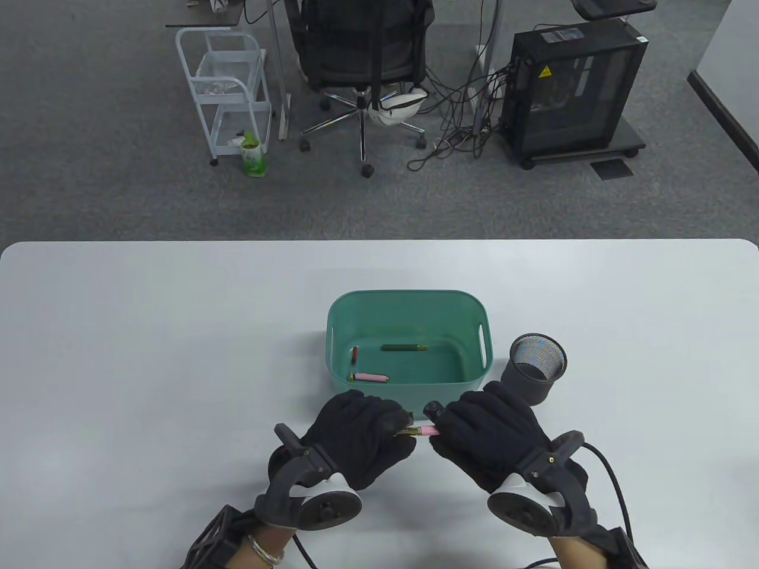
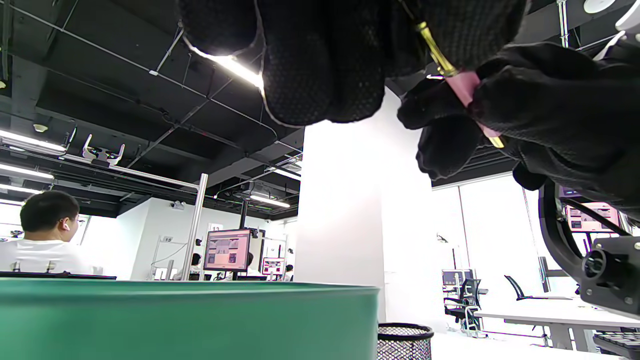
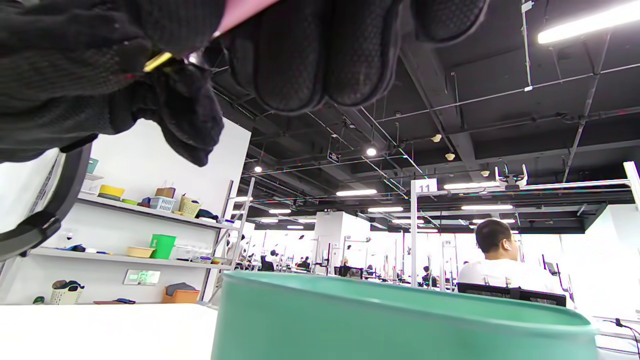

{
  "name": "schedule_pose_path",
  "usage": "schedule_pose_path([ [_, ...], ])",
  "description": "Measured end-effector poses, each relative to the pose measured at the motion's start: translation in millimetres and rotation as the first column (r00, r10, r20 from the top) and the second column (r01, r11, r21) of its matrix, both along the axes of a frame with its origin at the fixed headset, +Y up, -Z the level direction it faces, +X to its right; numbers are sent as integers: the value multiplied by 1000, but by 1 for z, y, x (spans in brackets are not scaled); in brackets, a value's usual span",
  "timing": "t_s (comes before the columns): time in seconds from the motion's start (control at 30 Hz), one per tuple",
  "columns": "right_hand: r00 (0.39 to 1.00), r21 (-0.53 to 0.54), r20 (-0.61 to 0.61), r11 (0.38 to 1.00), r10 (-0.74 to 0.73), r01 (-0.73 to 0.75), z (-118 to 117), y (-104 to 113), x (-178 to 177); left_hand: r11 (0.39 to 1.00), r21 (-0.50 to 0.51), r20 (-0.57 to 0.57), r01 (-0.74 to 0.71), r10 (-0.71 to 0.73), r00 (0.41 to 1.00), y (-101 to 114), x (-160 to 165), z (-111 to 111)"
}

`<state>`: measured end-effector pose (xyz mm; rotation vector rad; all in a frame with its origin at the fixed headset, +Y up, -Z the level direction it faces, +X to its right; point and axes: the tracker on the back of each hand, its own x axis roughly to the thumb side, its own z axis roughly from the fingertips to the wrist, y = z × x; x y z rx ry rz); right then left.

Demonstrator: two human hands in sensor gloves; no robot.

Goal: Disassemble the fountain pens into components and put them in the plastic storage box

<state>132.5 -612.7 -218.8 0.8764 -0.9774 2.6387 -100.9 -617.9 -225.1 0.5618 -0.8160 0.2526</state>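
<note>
— Looking down at the counter (image 1: 178, 332), how far are we?
— Partway, we judge. Three pen parts lie in the green storage box (image 1: 409, 299): a dark green piece (image 1: 404, 348), a pink piece (image 1: 370, 377) and a small red one (image 1: 354, 355). The pink pen section (image 1: 424, 431) is not yet apart; it hangs just before the box's near wall. The mesh cup (image 1: 536, 367) stands to the right.
— Our hands?
— Left hand (image 1: 362, 435) and right hand (image 1: 489, 435) face each other, each grip clamped on one end.
— Left wrist view?
— Left fingers (image 2: 320, 65) curl over the gold end; right fingers pinch the pink barrel (image 2: 462, 85).
— Right wrist view?
— Right fingers (image 3: 320, 55) wrap the pink barrel, above the box rim.
</note>
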Motion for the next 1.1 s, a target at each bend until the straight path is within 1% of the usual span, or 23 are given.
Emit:
schedule_pose_path([
  [0.43, 1000, -1, -6, 1000, 0, 0, 1, 0, -1, 1000, -14, 19, -14, 14, 1000, -1, 0, -2],
  [0.9, 1000, -5, -8, 1000, 0, 0, 1, -1, -2, 999, -17, 10, -30, 31, 999, -1, -3, -4],
  [1.1, 1000, -5, -1, 1000, 0, 0, 0, -1, -1, 1000, 6, -7, -29, 29, 1000, 0, -3, -2],
])
